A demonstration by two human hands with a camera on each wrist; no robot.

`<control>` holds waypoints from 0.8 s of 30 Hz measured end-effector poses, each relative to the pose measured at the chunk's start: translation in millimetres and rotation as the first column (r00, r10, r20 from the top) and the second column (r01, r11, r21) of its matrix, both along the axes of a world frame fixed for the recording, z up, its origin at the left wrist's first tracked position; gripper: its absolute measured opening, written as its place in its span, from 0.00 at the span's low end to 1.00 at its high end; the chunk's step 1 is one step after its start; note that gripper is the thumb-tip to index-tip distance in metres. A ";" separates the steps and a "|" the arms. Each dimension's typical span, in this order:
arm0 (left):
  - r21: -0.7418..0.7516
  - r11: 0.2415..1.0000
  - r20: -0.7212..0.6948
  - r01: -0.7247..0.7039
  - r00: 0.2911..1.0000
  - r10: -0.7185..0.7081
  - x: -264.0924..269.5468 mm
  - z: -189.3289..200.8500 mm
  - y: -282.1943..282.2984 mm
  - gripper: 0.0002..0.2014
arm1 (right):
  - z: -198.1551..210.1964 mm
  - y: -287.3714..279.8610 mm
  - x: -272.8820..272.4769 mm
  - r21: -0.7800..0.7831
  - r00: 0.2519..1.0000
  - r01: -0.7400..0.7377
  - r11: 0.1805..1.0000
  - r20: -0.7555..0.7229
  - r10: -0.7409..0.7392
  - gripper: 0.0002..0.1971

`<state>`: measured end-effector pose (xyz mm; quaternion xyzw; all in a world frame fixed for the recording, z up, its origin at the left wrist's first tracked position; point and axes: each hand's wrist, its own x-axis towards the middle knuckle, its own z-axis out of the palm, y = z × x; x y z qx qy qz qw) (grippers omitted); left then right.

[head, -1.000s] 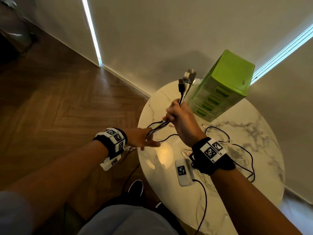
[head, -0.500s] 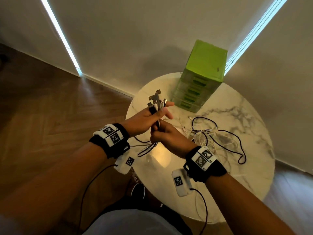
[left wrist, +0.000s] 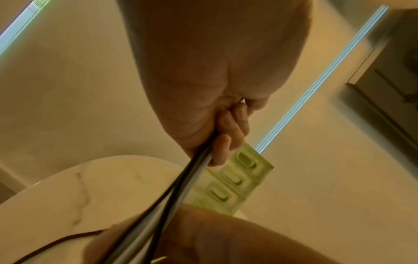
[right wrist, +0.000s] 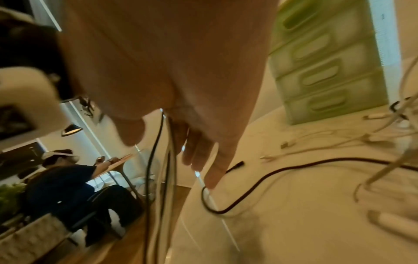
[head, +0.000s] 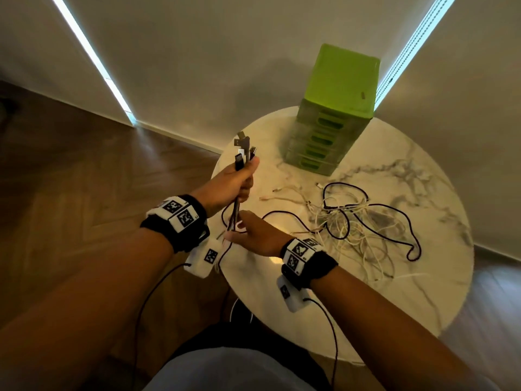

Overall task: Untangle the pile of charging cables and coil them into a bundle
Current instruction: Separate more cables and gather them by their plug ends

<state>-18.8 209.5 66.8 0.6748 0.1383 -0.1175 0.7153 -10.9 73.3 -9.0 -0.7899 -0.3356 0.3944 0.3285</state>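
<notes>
My left hand [head: 242,177] grips a bunch of charging cables [head: 244,149] just below their plugs, which stick up above the fist. In the left wrist view the fingers [left wrist: 228,135] curl round the black and grey strands [left wrist: 181,187]. Below it, my right hand [head: 239,230] lies with straight fingers. The same strands [right wrist: 158,151] run down between its thumb and fingers [right wrist: 201,157] and over the table edge. The remaining black and white cables [head: 352,221] lie tangled on the round marble table [head: 366,306], to the right of both hands.
A green drawer unit [head: 332,131] stands at the back of the table against the wall. Loose white plug ends [head: 279,193] lie between it and my hands. Wood floor lies to the left. In the right wrist view another person [right wrist: 68,178] sits at a far table.
The plug ends passed from my right hand to my left. My right hand slid down the strands below the left and straightened its fingers. The bunch sits lower than a second ago.
</notes>
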 end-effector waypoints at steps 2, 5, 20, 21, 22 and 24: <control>0.077 0.996 -0.017 -0.035 0.999 0.037 1.1 -11.0 3.7 0.14 | -12.7 -11.8 21.8 -0.107 0.999 -0.044 0.993 0.012 0.045 0.23; 0.221 0.975 -0.026 -0.020 0.999 0.027 2.5 -21.9 4.7 0.14 | -30.3 -39.8 58.2 -0.105 0.984 0.065 0.992 0.175 -0.046 0.12; 0.329 0.940 -0.077 0.085 0.995 -0.063 12.8 -50.2 -19.7 0.12 | -57.2 -84.8 112.6 -0.331 0.933 0.271 0.904 0.321 -0.162 0.22; 0.332 0.940 -0.080 0.080 0.995 -0.057 12.3 -51.9 -19.8 0.12 | -61.5 -81.9 114.5 -0.375 0.939 0.269 0.887 0.305 -0.156 0.22; 0.335 0.939 -0.080 0.079 0.995 -0.055 11.9 -52.7 -20.0 0.11 | -63.3 -79.2 115.6 -0.426 0.947 0.251 0.869 0.296 -0.128 0.23; 0.342 0.937 -0.080 0.076 0.995 -0.051 9.8 -55.2 -19.6 0.12 | -65.7 -75.5 115.3 -0.495 0.953 0.203 0.844 0.299 -0.054 0.21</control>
